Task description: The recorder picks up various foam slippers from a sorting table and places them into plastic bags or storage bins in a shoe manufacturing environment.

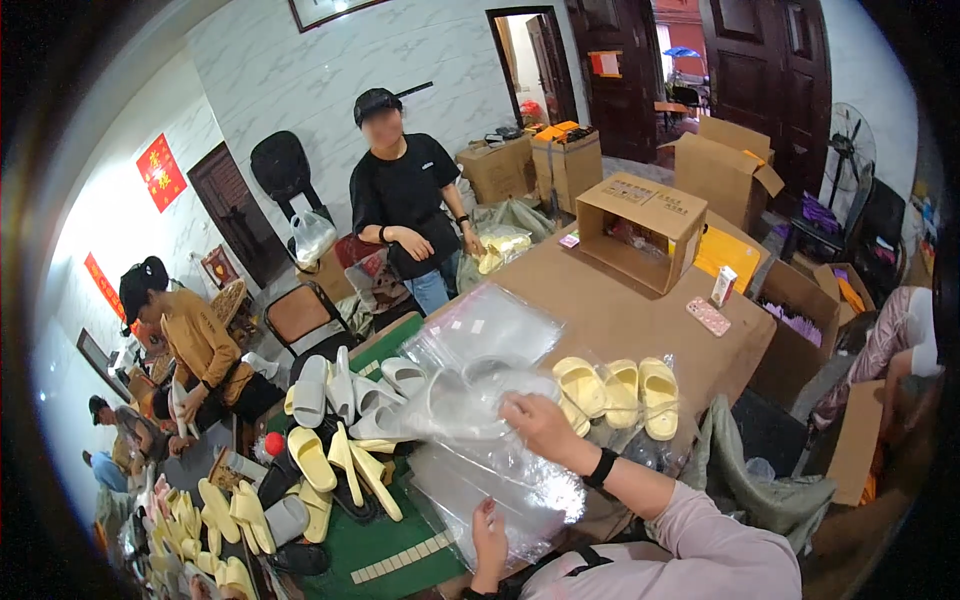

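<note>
Where fingers (510, 403) pinch — clear bag (468, 412), extending leftward

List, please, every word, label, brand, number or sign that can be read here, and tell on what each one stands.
I do not copy out wording; here is where it shows.
Red square on the wall: large dark characters.
Red strip on the wall: markings too blurred to read.
Open box on the table: dark print on top, too small.
Black shirt: small pale chest mark, too small.
Small carton: print too small.
</note>
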`<control>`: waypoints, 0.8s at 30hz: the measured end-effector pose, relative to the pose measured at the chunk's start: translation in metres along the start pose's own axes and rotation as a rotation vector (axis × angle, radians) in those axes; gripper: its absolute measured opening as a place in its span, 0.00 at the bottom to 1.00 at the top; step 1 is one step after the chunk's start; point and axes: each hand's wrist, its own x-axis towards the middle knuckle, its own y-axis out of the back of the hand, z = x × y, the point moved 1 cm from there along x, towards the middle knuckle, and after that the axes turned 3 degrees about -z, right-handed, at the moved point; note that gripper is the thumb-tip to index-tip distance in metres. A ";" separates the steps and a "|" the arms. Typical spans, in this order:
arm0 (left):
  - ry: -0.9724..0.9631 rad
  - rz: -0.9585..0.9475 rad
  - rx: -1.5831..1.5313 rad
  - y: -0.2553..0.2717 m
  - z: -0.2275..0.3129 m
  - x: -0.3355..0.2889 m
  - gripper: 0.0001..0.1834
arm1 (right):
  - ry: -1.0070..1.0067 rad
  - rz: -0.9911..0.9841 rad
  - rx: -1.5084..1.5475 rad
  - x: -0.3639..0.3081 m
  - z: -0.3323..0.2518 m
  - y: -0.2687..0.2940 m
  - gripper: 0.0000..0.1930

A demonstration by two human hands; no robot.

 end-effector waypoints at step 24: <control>0.084 -0.505 1.054 -0.002 -0.118 -0.019 0.27 | -0.244 -0.332 -0.164 -0.111 -0.021 -0.093 0.14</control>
